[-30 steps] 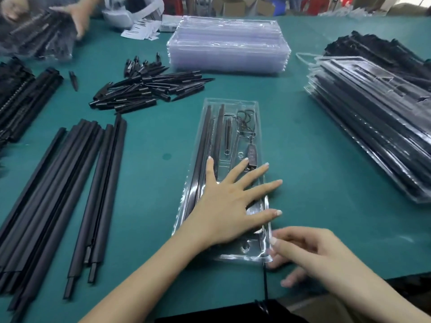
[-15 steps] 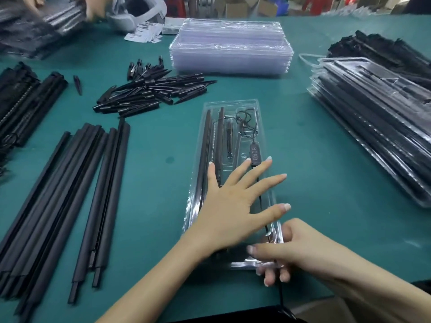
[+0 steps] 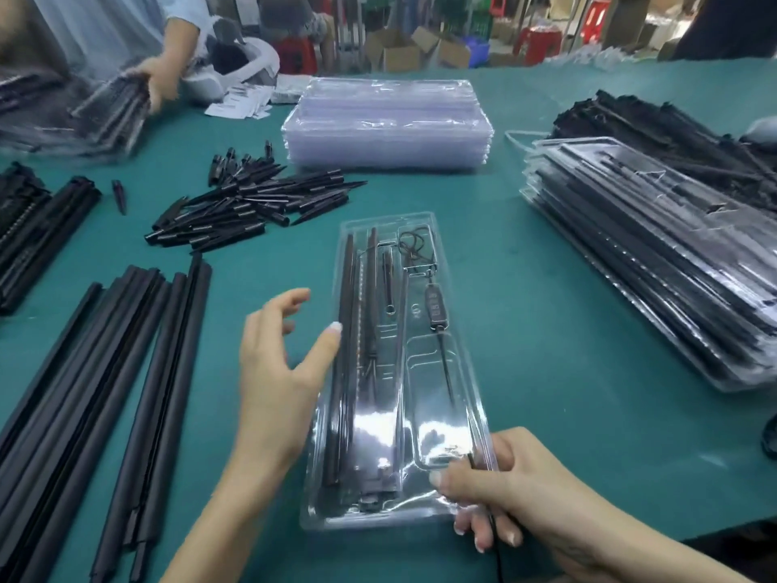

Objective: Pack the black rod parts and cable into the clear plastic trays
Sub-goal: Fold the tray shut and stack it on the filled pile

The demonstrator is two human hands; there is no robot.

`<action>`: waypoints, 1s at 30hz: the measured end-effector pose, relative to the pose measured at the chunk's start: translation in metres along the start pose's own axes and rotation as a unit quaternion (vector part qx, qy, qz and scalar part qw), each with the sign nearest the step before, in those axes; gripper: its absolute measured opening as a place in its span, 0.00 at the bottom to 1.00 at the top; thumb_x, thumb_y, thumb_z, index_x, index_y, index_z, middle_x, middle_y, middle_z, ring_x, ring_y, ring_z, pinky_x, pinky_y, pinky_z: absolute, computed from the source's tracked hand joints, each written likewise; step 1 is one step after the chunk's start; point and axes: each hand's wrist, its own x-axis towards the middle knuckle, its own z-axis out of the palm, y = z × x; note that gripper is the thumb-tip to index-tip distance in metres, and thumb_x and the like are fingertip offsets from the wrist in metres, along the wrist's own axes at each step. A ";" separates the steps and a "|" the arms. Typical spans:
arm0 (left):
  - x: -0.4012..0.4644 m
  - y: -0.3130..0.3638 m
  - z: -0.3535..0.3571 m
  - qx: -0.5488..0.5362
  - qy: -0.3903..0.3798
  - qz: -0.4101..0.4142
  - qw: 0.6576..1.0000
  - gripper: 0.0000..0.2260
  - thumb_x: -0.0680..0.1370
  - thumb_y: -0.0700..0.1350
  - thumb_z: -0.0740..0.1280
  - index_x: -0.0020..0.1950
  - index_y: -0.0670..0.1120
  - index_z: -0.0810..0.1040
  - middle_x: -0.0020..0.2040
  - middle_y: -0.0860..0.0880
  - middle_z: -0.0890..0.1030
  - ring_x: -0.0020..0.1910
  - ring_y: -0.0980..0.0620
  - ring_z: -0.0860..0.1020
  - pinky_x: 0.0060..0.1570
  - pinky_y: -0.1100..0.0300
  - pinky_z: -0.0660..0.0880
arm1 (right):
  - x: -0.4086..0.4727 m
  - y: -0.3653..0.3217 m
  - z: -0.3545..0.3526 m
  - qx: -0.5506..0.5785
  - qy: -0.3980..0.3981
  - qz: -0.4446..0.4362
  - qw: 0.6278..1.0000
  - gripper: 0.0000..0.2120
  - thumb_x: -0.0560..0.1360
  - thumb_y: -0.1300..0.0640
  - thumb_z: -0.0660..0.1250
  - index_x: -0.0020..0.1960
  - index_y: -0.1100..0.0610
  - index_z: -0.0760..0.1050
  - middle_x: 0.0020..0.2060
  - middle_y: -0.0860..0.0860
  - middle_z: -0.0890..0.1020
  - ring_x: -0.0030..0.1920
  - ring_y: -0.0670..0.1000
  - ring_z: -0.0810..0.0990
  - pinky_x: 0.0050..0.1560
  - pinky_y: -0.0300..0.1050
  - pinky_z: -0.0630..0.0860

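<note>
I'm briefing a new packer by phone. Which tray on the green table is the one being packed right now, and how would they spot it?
Start at the stack of empty clear trays at the table's far middle, then come straight toward the person. The tray being packed lies alone, lengthwise, between the left hand and right hand. Unlike the stacked trays around it, it is single, with rods and a coiled cable inside.

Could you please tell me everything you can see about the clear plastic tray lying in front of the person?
The clear plastic tray is a long, glossy, transparent blister pack with moulded channels, lying flat on the green table, lengthwise away from the person. Black rods fill its left channels; a coiled cable with an inline controller sits on the right. The right hand grips its near right corner; the left hand is beside its left edge.
</note>
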 end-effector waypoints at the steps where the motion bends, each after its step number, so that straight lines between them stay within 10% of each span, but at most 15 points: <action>1: 0.002 -0.002 -0.007 0.011 -0.006 -0.059 0.998 0.22 0.73 0.60 0.69 0.64 0.55 0.70 0.60 0.56 0.73 0.55 0.62 0.73 0.53 0.63 0.68 | -0.002 -0.003 -0.003 0.000 -0.010 -0.005 1.000 0.15 0.65 0.53 0.72 0.22 0.54 0.75 0.19 0.52 0.76 0.23 0.50 0.74 0.38 0.46 0.70; 7: -0.010 0.011 0.008 -0.162 -0.258 -0.263 0.915 0.28 0.63 0.51 0.78 0.60 0.42 0.77 0.50 0.45 0.84 0.46 0.50 0.83 0.44 0.58 0.79 | -0.026 -0.024 -0.035 -0.028 -0.068 -0.026 0.997 0.17 0.68 0.51 0.73 0.24 0.53 0.73 0.21 0.45 0.72 0.21 0.41 0.69 0.25 0.31 0.63; 16: -0.007 0.134 0.102 -0.245 -0.281 -0.063 0.926 0.08 0.72 0.38 0.70 0.50 0.43 0.77 0.42 0.41 0.85 0.39 0.50 0.83 0.33 0.63 0.77 | -0.106 -0.068 -0.133 -0.063 0.066 -0.011 0.996 0.17 0.55 0.45 0.81 0.30 0.57 0.80 0.24 0.55 0.78 0.17 0.44 0.69 0.17 0.30 0.62; 23: 0.033 0.206 0.235 -0.228 -0.253 -0.047 0.939 0.19 0.73 0.44 0.73 0.61 0.42 0.74 0.55 0.42 0.82 0.54 0.43 0.80 0.58 0.48 0.76 | -0.127 -0.108 -0.263 -0.064 0.294 -0.028 0.953 0.34 0.38 0.41 0.84 0.37 0.59 0.85 0.25 0.52 0.79 0.20 0.44 0.72 0.20 0.32 0.69; 30: 0.043 0.170 0.291 0.068 -0.187 -0.055 0.978 0.44 0.69 0.63 0.71 0.72 0.36 0.60 0.71 0.39 0.59 0.71 0.40 0.59 0.70 0.49 0.56 | -0.097 -0.096 -0.312 -0.276 0.264 0.080 0.921 0.20 0.59 0.37 0.73 0.28 0.54 0.79 0.25 0.47 0.76 0.24 0.43 0.71 0.29 0.32 0.66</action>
